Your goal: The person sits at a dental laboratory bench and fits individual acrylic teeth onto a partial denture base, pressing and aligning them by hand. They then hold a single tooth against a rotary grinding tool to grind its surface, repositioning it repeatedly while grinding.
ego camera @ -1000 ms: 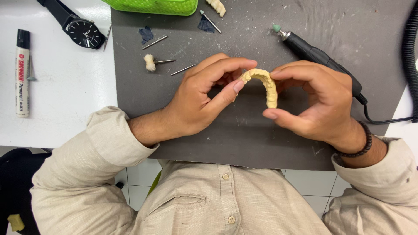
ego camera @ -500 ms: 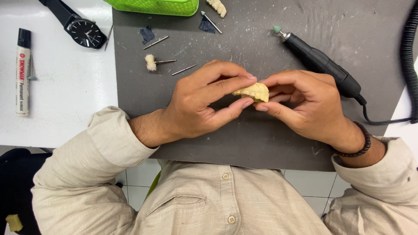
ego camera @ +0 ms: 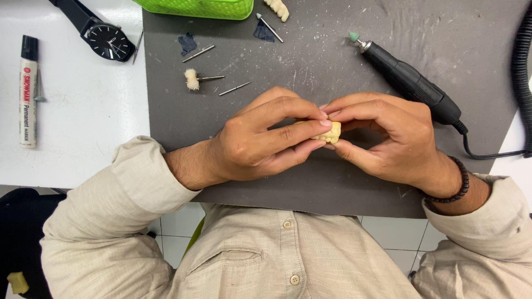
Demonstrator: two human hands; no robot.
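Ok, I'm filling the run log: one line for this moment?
left hand: pinching tooth model | right hand: pinching same model | hand drill: lying on grey mat | watch, marker: on table

Rotary tool (ego camera: pixel 410 83) on mat (ego camera: pixel 343 50); watch (ego camera: pixel 108 41) left.

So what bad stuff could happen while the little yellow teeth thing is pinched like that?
1. The small yellow tooth model is pinched only by the fingertips of the left hand and right hand above the grey mat, so it might slip and drop.
2. The rotary handpiece lies just behind the right hand; a bump could nudge it or tug its cable.
3. Thin loose burs lie near the left hand and could be knocked or roll off.
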